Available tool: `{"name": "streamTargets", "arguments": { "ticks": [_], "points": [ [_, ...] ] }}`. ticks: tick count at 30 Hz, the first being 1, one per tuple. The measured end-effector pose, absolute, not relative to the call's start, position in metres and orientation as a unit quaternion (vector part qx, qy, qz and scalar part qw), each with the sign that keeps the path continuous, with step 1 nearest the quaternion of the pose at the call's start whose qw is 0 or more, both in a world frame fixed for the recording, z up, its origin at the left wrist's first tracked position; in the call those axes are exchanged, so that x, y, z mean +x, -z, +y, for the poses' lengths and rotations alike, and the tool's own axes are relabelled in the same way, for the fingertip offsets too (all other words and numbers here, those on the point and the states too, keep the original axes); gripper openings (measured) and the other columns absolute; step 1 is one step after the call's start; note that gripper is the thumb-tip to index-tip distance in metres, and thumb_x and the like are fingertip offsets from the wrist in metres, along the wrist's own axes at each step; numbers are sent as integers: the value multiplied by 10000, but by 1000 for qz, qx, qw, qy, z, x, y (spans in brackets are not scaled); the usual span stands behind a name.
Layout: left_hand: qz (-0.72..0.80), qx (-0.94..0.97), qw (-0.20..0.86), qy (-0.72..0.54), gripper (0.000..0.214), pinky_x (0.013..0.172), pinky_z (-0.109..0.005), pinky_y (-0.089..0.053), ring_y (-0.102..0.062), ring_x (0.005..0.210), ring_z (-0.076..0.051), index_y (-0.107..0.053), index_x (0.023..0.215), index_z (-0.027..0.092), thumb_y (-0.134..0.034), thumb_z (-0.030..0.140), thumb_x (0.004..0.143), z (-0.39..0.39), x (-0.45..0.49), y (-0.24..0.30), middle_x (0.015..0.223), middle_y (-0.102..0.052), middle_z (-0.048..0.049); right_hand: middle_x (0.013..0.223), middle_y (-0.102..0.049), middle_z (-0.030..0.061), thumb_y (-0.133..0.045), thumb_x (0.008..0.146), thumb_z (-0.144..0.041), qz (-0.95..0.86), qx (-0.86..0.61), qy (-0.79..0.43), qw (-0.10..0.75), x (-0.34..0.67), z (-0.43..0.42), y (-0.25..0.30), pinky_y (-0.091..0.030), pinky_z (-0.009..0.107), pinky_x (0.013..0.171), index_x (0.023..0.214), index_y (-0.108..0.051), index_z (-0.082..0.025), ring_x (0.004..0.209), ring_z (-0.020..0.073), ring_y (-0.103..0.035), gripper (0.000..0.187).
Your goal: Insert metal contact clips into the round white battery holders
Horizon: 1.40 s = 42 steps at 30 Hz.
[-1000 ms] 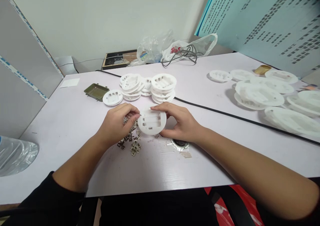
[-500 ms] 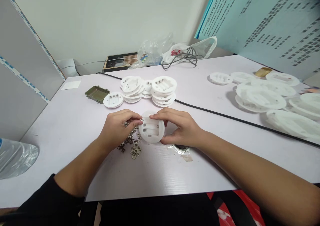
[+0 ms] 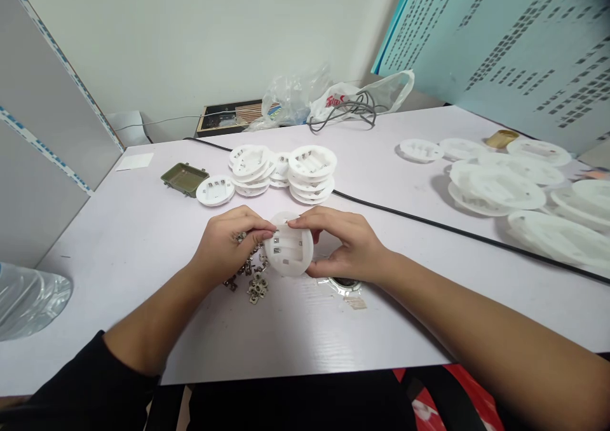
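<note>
Round white battery holder (image 3: 288, 246) at centre of frame, fingers of the left hand (image 3: 229, 243) pinched together on a metal clip (image 3: 272, 231) at its edge, fingers of the right hand (image 3: 340, 243) curled round its rim; more loose clips (image 3: 252, 285) just below, fitted holders (image 3: 311, 171) stacked upper centre.

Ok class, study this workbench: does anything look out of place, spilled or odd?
The metal battery contacts stand out: they lie in a loose scatter on the table by the left hand, whereas the round white battery holders sit in tidy stacks.
</note>
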State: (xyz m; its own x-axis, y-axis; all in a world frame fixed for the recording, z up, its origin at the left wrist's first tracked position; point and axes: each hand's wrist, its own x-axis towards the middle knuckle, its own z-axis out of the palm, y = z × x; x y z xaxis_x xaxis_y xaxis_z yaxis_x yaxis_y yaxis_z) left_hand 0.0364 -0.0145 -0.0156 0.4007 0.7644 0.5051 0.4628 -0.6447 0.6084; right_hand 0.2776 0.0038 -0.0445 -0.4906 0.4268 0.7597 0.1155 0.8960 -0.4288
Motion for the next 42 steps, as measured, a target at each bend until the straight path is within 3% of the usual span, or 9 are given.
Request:
{"name": "streamTargets", "arguments": {
  "ticks": [6,11,15,21,35,42],
  "points": [
    [408,761,298,-406,33,677,-286,-580,-663,787,-154,-755,891,202,-726,215,880,-12,37,18,882,-696,-46,857,-700,14,-816,767,-223,-843,-156,-185,481,279,3,44,-570,288,635,1253,-635,-237,685,153,-645,518],
    [431,676,448,-396,228,631,-265,-571,-652,729,-145,-679,956,172,-791,335,843,-11,37,18,812,-682,-36,889,-712,21,-808,772,-223,-837,-156,-190,489,279,2,45,-573,277,623,1266,-636,-236,689,145,-650,523],
    [431,601,535,-409,394,691,-240,-574,-657,774,-127,-694,1002,162,-899,364,733,-10,35,16,870,-685,-32,945,-730,32,-804,776,-246,-825,-157,-207,502,278,3,46,-576,268,622,1273,-644,-240,719,146,-667,523],
    [415,505,647,-394,437,670,-230,-560,-667,728,-118,-728,943,145,-964,369,652,-9,36,13,831,-721,-30,1002,-743,41,-820,750,-243,-809,-157,-245,510,279,3,49,-578,262,630,1290,-656,-252,739,148,-671,565],
    [391,453,711,-370,364,684,-241,-569,-702,726,-124,-756,905,139,-964,292,648,-8,35,10,846,-767,-42,1041,-753,40,-822,738,-240,-783,-171,-315,508,280,4,53,-591,275,695,1300,-674,-269,813,165,-696,582],
    [392,451,708,-377,355,583,-180,-508,-645,628,-82,-717,859,139,-961,281,643,-9,38,10,722,-722,1,1102,-752,40,-803,736,-218,-789,-164,-304,509,279,4,55,-594,269,697,1313,-665,-287,830,163,-706,598]
  ]
}}
